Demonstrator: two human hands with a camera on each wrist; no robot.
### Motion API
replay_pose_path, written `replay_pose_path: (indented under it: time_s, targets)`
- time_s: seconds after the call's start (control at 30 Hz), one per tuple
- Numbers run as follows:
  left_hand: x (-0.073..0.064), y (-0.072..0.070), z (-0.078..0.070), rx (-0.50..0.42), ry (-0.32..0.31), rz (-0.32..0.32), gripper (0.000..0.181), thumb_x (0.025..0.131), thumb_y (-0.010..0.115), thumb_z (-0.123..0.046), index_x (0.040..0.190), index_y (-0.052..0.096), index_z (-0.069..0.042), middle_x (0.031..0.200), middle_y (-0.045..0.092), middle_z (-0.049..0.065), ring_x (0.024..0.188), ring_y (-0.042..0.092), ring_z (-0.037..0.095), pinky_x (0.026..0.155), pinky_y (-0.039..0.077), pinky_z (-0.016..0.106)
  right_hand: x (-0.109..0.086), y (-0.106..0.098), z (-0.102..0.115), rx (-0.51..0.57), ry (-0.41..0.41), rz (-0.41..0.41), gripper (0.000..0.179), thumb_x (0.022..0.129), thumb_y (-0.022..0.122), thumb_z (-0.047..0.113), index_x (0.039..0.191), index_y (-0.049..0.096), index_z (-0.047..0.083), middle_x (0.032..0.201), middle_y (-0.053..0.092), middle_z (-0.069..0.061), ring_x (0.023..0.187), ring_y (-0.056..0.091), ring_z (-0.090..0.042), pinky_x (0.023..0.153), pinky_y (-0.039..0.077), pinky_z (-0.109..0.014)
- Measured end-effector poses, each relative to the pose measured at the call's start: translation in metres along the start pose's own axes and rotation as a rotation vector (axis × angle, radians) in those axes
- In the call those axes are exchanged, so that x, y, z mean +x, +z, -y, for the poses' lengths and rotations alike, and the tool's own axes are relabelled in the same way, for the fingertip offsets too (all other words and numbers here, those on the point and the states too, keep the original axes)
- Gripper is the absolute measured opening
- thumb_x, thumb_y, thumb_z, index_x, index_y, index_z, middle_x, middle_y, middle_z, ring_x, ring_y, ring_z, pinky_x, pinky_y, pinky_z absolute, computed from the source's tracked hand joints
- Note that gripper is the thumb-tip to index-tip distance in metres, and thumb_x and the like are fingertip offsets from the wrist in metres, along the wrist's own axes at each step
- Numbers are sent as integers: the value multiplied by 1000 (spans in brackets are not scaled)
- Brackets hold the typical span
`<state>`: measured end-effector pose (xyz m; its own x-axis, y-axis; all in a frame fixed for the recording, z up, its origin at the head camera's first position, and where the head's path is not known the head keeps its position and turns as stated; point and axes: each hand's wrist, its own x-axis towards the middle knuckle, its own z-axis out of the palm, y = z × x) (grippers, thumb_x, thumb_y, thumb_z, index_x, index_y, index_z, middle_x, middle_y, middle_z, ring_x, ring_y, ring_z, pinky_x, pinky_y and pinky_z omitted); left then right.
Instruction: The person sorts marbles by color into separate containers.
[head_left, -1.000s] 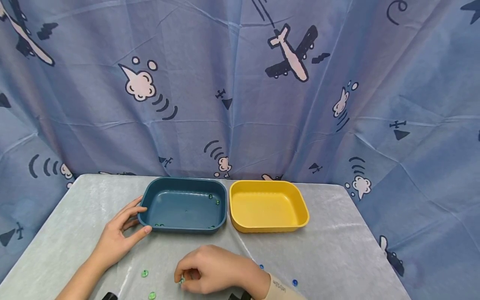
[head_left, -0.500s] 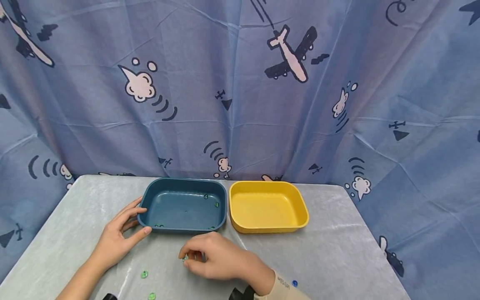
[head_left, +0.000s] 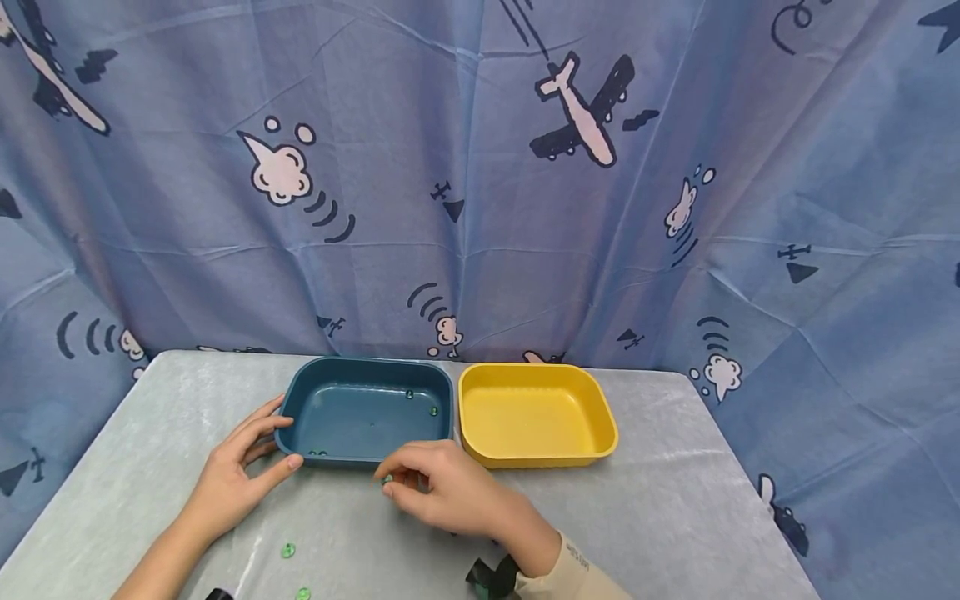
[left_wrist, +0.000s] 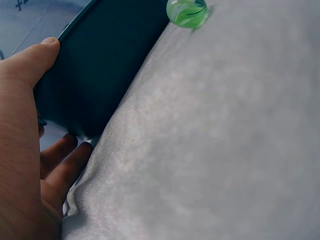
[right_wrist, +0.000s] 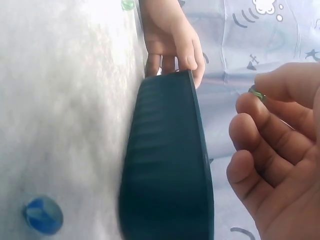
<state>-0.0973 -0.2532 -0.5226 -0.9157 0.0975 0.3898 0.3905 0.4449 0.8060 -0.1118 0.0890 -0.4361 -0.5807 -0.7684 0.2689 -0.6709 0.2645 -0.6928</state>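
My right hand (head_left: 453,487) pinches a small green glass marble (right_wrist: 257,93) between thumb and index finger, its other fingers curled beneath. It hangs just over the front rim of the dark teal tub (head_left: 360,460), overlapping the rim's right part in the head view. My left hand (head_left: 232,479) holds the tub's left end, thumb at the front rim (left_wrist: 50,42) and fingers round the side. Several green marbles (head_left: 433,411) lie inside the tub. Two more green marbles, a nearer one (head_left: 303,593) and a farther one (head_left: 288,551), lie on the table by my left forearm.
A yellow tub (head_left: 538,460) stands close to the right of the teal one. A blue marble (right_wrist: 44,215) lies on the silvery table cover (head_left: 675,500) in front of the tubs. Behind the table hangs a blue curtain (head_left: 390,250) with airplane prints.
My right hand has lifted the green marble from the table and moved it forward and slightly right to the tub's front rim. Marbles inside the tub have rolled a little. My left hand stays put.
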Motion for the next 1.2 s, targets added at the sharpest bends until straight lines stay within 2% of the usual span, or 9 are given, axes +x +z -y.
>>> replay_pose_path:
  time_s: [0.13,0.3,0.63,0.93,1.2]
  targets:
    - [0,1,2,-4,2,-1,50,95,86,-5,141,67,-4,171,43,10,140,48,-8,102,51,9,0,-3,-5,3,27,-21,14,107,74,14,121,78,15,100,71,10,86,58,2,71,56,-16]
    - [-1,2,4,-11,3,2,49,96,86,-5,141,67,-6,171,43,11,141,48,-9,102,51,9,-1,-7,-13,22,73,-34,15,107,73,15,121,78,14,99,69,11,84,57,0,70,56,-18]
    - [-1,3,5,-10,-5,-2,49,96,86,-6,141,67,-6,171,43,10,140,48,-10,103,51,9,-1,-12,-24,57,92,-77,14,106,74,12,119,79,8,95,68,12,80,57,-3,66,55,-19]
    - [-1,3,4,-13,-8,1,50,96,86,-7,142,67,-6,171,43,10,140,48,-10,102,52,9,-1,-16,-31,74,134,-149,13,106,75,14,118,78,19,91,66,12,74,56,-6,61,50,-20]
    - [-1,0,3,-13,-1,1,50,96,86,-5,142,67,-6,171,42,10,139,49,-10,103,52,10,1,-16,-33,66,171,-180,14,105,76,12,117,79,18,88,65,12,73,56,-8,61,49,-21]
